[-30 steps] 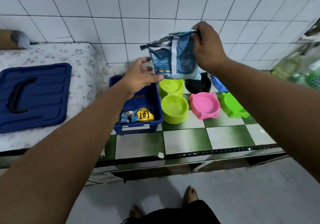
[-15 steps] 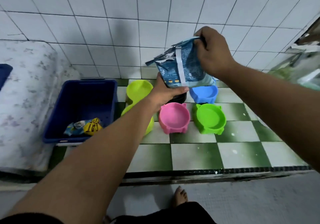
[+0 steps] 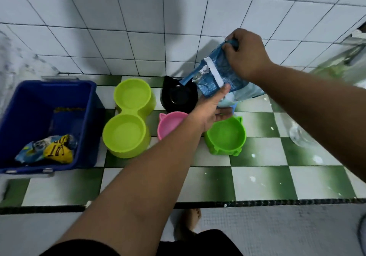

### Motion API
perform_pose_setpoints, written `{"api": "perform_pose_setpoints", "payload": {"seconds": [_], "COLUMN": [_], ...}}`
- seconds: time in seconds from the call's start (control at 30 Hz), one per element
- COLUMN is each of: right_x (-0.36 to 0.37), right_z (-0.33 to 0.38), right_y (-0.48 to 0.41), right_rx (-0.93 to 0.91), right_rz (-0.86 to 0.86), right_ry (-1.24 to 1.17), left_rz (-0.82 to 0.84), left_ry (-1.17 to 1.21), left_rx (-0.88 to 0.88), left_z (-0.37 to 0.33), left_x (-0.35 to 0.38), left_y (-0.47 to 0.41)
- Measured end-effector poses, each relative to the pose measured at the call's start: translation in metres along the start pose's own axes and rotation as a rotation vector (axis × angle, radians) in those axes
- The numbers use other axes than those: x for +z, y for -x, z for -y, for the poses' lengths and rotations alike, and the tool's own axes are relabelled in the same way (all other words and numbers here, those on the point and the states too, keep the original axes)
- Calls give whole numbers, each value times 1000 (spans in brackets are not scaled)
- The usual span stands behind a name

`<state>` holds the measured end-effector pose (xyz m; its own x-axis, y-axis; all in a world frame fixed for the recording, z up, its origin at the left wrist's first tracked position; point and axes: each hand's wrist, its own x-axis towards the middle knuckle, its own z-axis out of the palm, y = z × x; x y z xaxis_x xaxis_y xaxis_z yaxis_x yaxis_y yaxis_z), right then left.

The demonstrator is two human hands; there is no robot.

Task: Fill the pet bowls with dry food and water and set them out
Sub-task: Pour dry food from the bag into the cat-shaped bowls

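Head view, looking down on a green-and-white checkered counter (image 3: 257,180) that is standing against a white tiled wall (image 3: 138,28).

In the upper right of the frame the right hand (image 3: 247,54) is gripping the upper end of a blue dry food pouch (image 3: 215,73), with its fingers curling tightly round the foil. The left hand (image 3: 209,108) is reaching in from the lower left and supporting the pouch from below. This hand is spread: the thumb is lying straight against the pouch's printed face and the fingers are extending beneath its lower end. The pouch is hanging tilted in the air, and its torn mouth is pointing down and to the left, over the right-hand rim of the black bowl (image 3: 178,98).

Three more bowls are standing upright on the counter:
- The lime double bowl (image 3: 128,117) is sitting just left of the black one.
- The pink bowl (image 3: 170,127) is sitting in front of the black one, partly covered by the left forearm.
- The green bowl (image 3: 225,135) is sitting just right of the pink one, beneath the left hand.

At the left of the frame a blue bin (image 3: 85,121) is holding a crumpled yellow-and-blue cat food packet (image 3: 57,150) in its near corner. A bare foot (image 3: 191,218) is showing on the floor at the bottom centre. A clear object (image 3: 299,135) at the right is too blurred to identify.
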<state>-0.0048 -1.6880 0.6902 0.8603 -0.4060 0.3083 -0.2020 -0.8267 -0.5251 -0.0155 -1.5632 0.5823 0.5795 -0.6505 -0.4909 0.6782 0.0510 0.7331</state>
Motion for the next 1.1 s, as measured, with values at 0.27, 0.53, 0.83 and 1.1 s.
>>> {"api": "perform_pose_setpoints", "payload": {"seconds": [0.27, 0.53, 0.83, 1.1], "right_x": [15, 26, 40, 50], "right_z": [-8, 1, 11, 21], "right_y": [-21, -35, -43, -50], "right_rx": [26, 3, -10, -56], "right_rz": [66, 146, 234, 271], "right_ry": [20, 45, 58, 96], "left_rz": [9, 12, -42, 0], "left_ry": [99, 138, 226, 285], "left_rx": [-47, -65, -90, -100], "left_z": [5, -1, 4, 2], "left_x": [8, 3, -2, -4], "left_y": [-23, -30, -39, -39]}}
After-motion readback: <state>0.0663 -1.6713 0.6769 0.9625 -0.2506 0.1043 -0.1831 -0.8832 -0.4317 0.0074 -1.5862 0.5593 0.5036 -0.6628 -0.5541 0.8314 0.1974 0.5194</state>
